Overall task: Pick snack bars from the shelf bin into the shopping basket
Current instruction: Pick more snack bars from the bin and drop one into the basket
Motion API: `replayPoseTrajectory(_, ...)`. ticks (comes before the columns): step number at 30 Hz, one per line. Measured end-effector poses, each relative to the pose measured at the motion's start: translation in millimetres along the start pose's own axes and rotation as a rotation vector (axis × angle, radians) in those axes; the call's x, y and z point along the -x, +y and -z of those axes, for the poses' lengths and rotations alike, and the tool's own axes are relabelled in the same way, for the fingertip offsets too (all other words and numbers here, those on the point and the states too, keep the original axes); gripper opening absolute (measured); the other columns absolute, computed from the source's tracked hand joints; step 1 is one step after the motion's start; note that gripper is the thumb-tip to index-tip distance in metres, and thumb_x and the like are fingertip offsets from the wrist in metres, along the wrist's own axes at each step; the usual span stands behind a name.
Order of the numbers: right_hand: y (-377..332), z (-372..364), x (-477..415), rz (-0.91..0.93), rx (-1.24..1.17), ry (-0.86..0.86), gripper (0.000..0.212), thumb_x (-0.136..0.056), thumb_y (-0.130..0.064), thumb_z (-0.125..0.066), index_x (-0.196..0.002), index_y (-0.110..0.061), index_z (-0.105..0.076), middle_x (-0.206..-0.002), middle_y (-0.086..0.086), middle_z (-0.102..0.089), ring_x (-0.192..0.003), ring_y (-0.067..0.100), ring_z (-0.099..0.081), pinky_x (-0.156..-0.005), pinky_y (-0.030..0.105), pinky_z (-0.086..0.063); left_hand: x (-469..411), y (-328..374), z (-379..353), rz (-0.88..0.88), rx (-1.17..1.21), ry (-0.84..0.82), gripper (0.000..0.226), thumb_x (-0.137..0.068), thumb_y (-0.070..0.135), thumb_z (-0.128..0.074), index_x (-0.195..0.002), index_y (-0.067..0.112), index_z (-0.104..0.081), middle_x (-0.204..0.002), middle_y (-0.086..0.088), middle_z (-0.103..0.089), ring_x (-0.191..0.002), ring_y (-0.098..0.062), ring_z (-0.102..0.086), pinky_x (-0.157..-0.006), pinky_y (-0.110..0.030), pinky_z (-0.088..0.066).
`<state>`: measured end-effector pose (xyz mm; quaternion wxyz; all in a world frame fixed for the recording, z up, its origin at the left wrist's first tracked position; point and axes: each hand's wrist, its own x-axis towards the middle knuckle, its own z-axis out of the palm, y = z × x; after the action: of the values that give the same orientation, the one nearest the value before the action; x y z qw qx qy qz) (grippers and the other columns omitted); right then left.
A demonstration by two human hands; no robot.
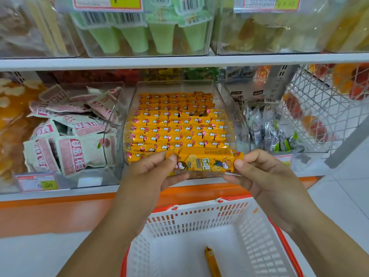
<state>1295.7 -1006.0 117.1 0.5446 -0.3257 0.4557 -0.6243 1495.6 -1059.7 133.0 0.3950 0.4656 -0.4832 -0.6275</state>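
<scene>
yellow bar between hands, over basket (pink packets left).

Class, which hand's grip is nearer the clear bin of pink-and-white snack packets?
Left. The left grip pinches the orange-wrapped snack bar just right of that clear plastic bin; the right grip pinches its far end, farther right.

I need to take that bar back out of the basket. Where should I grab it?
Probably from straight above, since the basket walls close off the sides. Pinch the loose bar across its narrow width near mid-length: it lies long and thin on the floor.
</scene>
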Motion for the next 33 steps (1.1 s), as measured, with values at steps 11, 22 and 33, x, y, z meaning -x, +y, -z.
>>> replayPoseTrajectory(11,6,3,-4,0.123,0.133,0.101,0.039,-0.06,-0.03,-0.083,-0.086,-0.016,-0.058,-0.081,0.01,-0.072,-0.079,0.028,-0.074,-0.089,0.051,-0.053,-1,-5,-4,-0.285,-0.189,0.052,0.012,-0.099,0.009,-0.05,-0.094,0.019,-0.047,-0.071,0.002,-0.072,-0.067,-0.014,-0.073,-0.06,-0.017,-0.055)
replayPoseTrajectory(22,8,7,-4,0.098,0.139,0.101,0.014,-0.087,-0.008,-0.059,-0.092,-0.014,-0.071,-0.099,0.015,-0.074,-0.086,0.029,-0.073,-0.099,0.055,-0.049,-7,-7,5,-0.175,-0.016,-0.026,0.016,-0.088,0.012,-0.062,-0.099,0.019,-0.071,-0.086,-0.003,-0.077,-0.081,-0.021,-0.076,-0.067,-0.02,-0.058)
replayPoseTrajectory(33,10,11,-10,0.098,0.097,0.023,0.031,-0.061,-0.032,-0.08,-0.088,-0.017,-0.077,-0.097,0.015,-0.075,-0.086,0.028,-0.074,-0.075,0.027,-0.058,-15,-10,13,-0.114,0.062,-0.043,0.019,-0.083,0.012,-0.06,-0.099,0.013,-0.071,-0.085,-0.013,-0.077,-0.083,-0.024,-0.076,-0.067,-0.02,-0.059)
